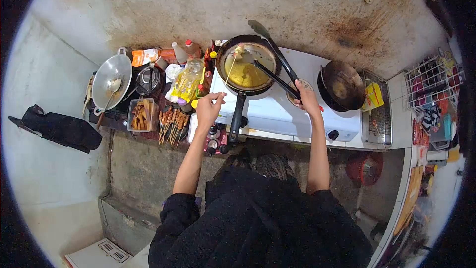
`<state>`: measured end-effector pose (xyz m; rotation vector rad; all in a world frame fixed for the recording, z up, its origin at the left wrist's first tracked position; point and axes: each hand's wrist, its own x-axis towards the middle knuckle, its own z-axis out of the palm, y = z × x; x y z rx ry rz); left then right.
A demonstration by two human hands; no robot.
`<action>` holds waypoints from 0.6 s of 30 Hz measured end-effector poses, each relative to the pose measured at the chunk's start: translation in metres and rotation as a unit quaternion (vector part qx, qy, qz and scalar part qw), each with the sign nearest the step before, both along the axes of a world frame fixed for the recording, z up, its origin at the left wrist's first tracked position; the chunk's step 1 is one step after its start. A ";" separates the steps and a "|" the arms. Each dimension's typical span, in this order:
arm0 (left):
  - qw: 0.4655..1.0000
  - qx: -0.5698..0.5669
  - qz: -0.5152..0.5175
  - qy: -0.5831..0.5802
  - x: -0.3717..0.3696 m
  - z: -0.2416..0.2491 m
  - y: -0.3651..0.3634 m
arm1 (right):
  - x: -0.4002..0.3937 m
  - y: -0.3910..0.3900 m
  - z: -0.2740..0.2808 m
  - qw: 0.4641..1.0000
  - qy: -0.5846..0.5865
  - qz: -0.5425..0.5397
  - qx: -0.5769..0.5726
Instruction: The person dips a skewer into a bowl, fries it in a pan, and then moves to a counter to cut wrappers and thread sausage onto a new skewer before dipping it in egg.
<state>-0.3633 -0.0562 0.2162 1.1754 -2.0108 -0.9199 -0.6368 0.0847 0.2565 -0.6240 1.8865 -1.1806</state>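
A dark frying pan [221,72] with yellow liquid [239,74] sits on the white stove [287,114], its black handle toward me. My left hand [210,106] pinches the end of a thin skewer [230,72], whose far end carries a pale piece of food [239,50] over the pan. In my right hand [306,98] are the dark handles of two long utensils: a black spatula [259,29] raised past the pan's rim, and another [272,77] reaching down into the pan.
Left of the stove are skewers of meat [172,121], a plastic box of brown sticks [143,114], bottles [179,53] and a silver wok [111,82]. A dark wok [341,87] stands on the stove's right side, beside a wire-edged tray [378,126]. A red basket [364,167] is below.
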 end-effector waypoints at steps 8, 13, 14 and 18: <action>0.999 0.006 -0.022 0.037 -0.003 -0.014 0.006 | -0.001 0.009 0.009 0.999 0.025 -0.028 0.002; 0.996 0.066 -0.039 0.041 -0.008 -0.024 0.009 | -0.009 0.014 0.008 0.997 0.066 -0.026 0.025; 0.994 0.083 -0.049 0.054 -0.008 -0.028 0.009 | -0.010 0.014 0.006 0.997 0.071 -0.022 0.027; 0.988 0.113 -0.075 0.079 -0.009 -0.041 0.008 | -0.008 0.015 0.013 0.995 0.087 -0.023 0.032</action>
